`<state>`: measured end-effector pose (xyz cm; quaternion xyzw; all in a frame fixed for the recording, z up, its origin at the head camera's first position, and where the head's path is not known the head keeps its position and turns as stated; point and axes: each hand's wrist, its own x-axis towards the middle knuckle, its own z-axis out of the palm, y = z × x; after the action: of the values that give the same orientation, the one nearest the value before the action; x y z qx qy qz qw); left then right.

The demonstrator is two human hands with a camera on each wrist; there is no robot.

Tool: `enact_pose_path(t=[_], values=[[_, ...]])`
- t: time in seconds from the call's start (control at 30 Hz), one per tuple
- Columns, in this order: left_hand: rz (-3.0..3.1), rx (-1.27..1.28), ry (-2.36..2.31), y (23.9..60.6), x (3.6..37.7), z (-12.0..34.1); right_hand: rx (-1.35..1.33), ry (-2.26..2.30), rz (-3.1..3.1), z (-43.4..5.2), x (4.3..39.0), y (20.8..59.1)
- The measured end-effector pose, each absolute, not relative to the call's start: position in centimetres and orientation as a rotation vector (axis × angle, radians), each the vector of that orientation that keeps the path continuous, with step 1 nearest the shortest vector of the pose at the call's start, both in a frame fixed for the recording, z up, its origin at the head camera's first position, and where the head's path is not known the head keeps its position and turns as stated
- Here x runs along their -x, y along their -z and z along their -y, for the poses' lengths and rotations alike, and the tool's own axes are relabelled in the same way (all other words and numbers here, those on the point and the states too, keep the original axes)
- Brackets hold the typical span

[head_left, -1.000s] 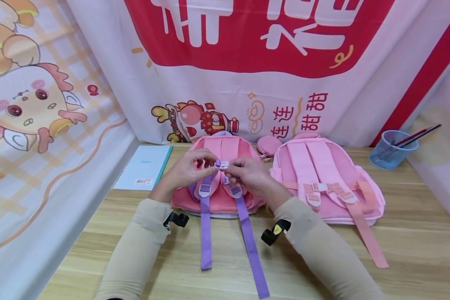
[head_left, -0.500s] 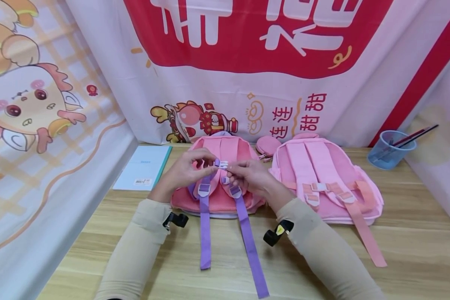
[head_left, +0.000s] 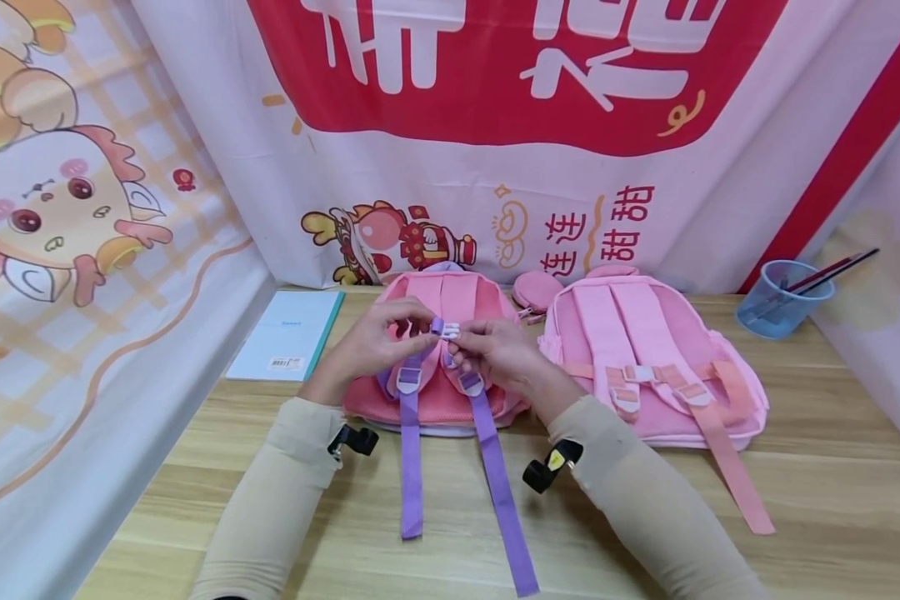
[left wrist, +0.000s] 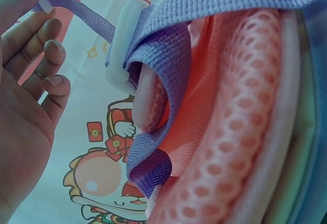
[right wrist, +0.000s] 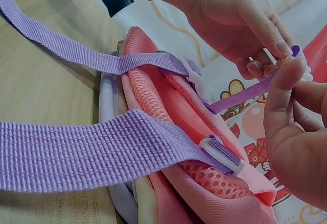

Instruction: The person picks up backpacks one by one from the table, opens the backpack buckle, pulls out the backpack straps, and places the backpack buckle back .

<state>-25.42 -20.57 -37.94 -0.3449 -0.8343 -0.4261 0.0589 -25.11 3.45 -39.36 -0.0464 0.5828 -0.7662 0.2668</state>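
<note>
Two hands meeting over pink fabric backpack with purple webbing straps [head_left: 438,392], lying back-up on wooden counter [head_left: 832,508]. Left hand [head_left: 375,343] pinching one half of small white plastic chest-strap buckle [head_left: 446,330]; right hand [head_left: 495,350] pinching the other half, fingertips of both touching at the clip. Thin purple chest strap [right wrist: 245,92] pulled taut between the fingers and the shoulder strap. Left wrist view: thumb and forefinger on the strap end at top edge, other fingers [left wrist: 48,55] loosely curled and off the strap, white slider [left wrist: 122,45] just beside.

Change vs. half a second and a second back: near nothing. Same pinch, same spot above the shoulder straps; right forearm nudged very slightly, buckle shifted a hair. Bag not moved. Judgement: fine fiddling at the clip under way, no visible separation or joining; cannot tell from these views whether the halves are latched.

Two long purple strap tails [head_left: 495,492] trailing toward the near counter edge, flat, apart from each other. Second, paler pink backpack [head_left: 656,358] to the right, near the first but not touching, untouched. Small pink round pouch [head_left: 537,290] between the two bags at the back. Light blue notebook [head_left: 288,333] left of the bag; blue mesh pen cup [head_left: 783,298] far right.
</note>
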Motion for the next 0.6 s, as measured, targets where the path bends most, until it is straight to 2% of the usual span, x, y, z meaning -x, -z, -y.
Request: enact_pose_path(t=[0.33, 0.6], values=[[2.517, 1.082, 1.287, 38.11, 25.58, 20.68, 0.182, 2.081, -1.512, -3.79, 25.06, 39.54], [2.572, 1.065, 1.26, 37.9, 25.54, 20.75, 0.113, 2.122, -1.419, -4.15, 25.25, 39.51]])
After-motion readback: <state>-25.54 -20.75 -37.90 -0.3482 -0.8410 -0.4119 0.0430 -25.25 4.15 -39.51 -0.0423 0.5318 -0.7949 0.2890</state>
